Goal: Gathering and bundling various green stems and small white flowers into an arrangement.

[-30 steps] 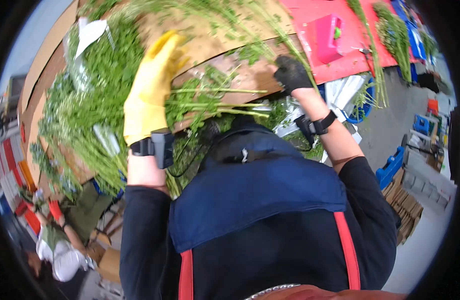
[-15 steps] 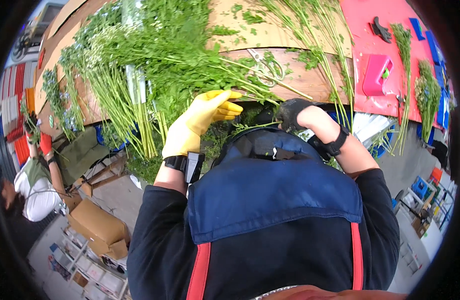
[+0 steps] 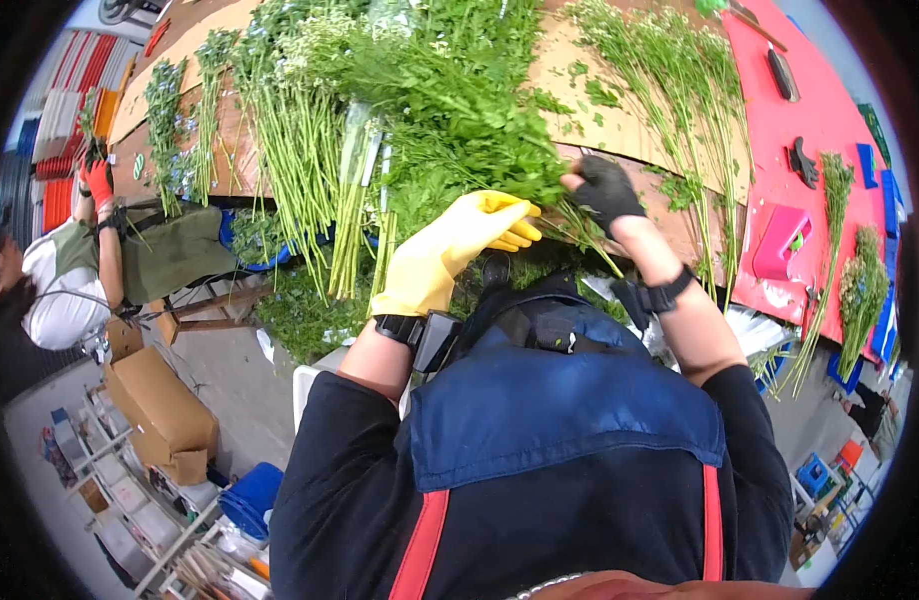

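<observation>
The person's left hand (image 3: 472, 240), gloved in yellow, sits beyond the upper left of the navy apron (image 3: 570, 405), fingers loosely bent. The right hand (image 3: 610, 195), gloved in black, curls beyond its upper right. Dark straps (image 3: 670, 292) circle both wrists; bare forearms (image 3: 704, 335) slant inward.

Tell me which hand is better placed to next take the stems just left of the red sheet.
Probably the right hand, in black: it is nearer those stems; the left hand, in yellow, is farther left.
</observation>
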The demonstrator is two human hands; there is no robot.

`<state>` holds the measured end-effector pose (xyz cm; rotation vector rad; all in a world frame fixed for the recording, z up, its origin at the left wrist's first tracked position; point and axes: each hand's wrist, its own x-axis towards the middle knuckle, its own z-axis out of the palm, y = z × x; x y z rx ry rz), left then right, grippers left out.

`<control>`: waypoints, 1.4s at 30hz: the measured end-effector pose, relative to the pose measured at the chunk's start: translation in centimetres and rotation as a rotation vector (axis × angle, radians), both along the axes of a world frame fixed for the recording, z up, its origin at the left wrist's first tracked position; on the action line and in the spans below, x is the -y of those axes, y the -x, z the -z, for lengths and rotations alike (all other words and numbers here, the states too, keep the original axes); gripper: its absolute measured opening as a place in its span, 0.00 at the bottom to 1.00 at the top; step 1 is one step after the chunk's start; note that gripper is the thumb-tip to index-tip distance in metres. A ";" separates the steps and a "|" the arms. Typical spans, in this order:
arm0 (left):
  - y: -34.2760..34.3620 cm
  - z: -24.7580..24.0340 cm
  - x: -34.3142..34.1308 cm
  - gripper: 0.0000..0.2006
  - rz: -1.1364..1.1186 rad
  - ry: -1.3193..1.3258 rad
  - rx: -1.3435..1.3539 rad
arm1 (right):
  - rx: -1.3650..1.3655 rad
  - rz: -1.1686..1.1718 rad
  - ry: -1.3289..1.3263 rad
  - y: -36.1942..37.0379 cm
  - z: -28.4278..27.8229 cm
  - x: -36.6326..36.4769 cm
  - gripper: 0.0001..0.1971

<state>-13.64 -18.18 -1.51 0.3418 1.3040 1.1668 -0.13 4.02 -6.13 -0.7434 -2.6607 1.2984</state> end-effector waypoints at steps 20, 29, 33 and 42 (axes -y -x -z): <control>4.3 -1.5 -1.8 0.32 -0.110 -0.373 0.093 | -0.202 0.324 0.040 -8.7 -12.7 -4.9 0.14; 10.7 -6.8 -3.8 0.33 -0.677 -0.958 0.669 | 0.082 -0.001 0.313 -14.4 -5.0 -3.4 0.16; 11.5 -8.2 -5.3 0.20 -0.791 -0.825 0.245 | 0.100 0.085 -0.147 -12.2 -4.0 -4.4 0.18; 8.1 -9.8 -8.0 0.16 -0.801 -0.644 0.123 | -0.450 -0.143 -0.340 6.8 -10.5 -0.9 0.09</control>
